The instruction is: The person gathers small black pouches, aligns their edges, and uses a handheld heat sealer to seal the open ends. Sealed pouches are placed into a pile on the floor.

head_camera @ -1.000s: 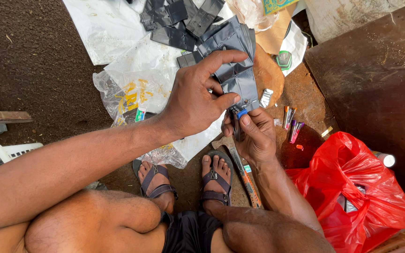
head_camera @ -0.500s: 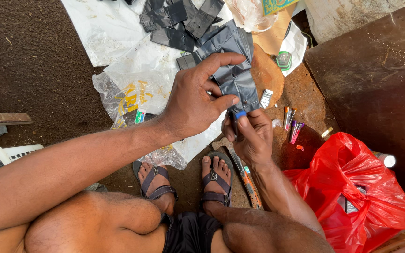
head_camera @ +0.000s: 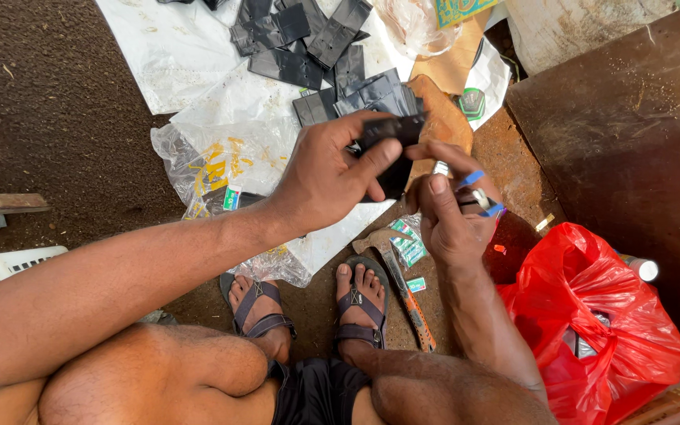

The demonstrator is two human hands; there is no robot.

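Left hand (head_camera: 332,169) grips black pouch (head_camera: 393,153) — right hand (head_camera: 450,212) pinches small blue-banded item (head_camera: 478,193).

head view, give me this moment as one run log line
left hand: grips black flat pouch | right hand: holds small blue-tipped item, touching pouch | below: more black pouches on white plastic sheet | red bag at right

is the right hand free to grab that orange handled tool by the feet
Probably not straight away. The right hand already pinches a small blue-and-metal item, so its grip is taken. The orange handled tool lies uncovered just below it beside the sandalled foot, so the path itself looks open.
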